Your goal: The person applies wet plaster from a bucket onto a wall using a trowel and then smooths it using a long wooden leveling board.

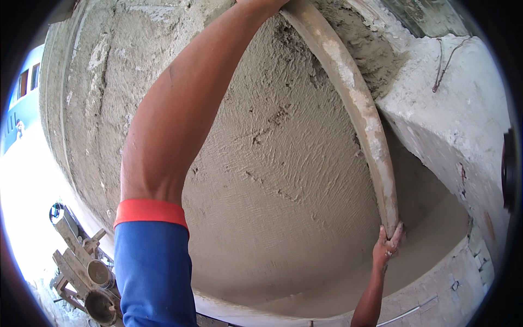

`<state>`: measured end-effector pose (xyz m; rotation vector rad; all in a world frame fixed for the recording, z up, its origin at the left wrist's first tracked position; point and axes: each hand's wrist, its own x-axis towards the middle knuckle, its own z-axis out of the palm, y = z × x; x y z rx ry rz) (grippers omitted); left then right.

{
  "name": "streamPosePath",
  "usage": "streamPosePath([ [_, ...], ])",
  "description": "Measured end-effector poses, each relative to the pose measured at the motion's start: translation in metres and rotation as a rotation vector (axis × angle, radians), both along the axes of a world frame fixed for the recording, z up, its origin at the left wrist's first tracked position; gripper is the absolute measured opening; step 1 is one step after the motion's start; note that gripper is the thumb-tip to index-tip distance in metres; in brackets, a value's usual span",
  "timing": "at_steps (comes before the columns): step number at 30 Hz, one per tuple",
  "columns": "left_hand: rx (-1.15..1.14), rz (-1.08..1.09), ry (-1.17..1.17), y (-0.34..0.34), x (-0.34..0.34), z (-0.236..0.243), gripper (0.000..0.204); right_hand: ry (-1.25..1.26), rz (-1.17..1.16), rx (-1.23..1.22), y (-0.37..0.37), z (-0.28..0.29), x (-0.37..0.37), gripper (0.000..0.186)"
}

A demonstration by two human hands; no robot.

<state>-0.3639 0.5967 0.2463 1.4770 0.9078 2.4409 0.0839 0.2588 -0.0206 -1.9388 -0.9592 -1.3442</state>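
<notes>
A long, mortar-smeared straightedge board (364,111) lies against a wall of wet grey plaster (272,158), its line bowed by the lens. My right hand (388,243) is closed around the board's lower end, with mortar on the fingers. Up at the top edge of the picture, my left hand (262,2) is at the board's other end. Only a sliver of that hand shows, and its fingers are cut off. The left arm, in a blue sleeve with a red cuff, reaches up across the plaster. Ridges, scrapes and small pits mark the plaster.
A pale concrete block or beam (452,103) juts out at the right, with a bent wire (439,68) on its face. At the lower left stand a wooden trestle (73,267), a bucket (99,272) and a round basin (99,306). A blue building shows far left.
</notes>
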Motion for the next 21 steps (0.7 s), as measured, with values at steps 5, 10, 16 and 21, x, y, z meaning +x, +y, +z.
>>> streamPosePath([
  [5, 0.002, 0.251, 0.396, 0.033, -0.030, 0.010, 0.056, 0.120, 0.012, -0.046, 0.017, -0.003, -0.015, 0.065],
  [10, -0.274, -0.052, 0.098, -0.037, 0.038, -0.070, 0.057, 0.099, -0.104, -0.169, -0.042, -0.035, 0.044, 0.066],
  [16, -0.203, -0.125, 0.044, -0.070, 0.061, -0.105, 0.051, 0.129, -0.054, -0.170, -0.058, -0.097, 0.082, 0.062],
  [21, -0.092, -0.017, 0.119, -0.041, 0.049, -0.060, 0.054, 0.077, -0.005, -0.071, -0.032, -0.055, 0.046, 0.062],
])
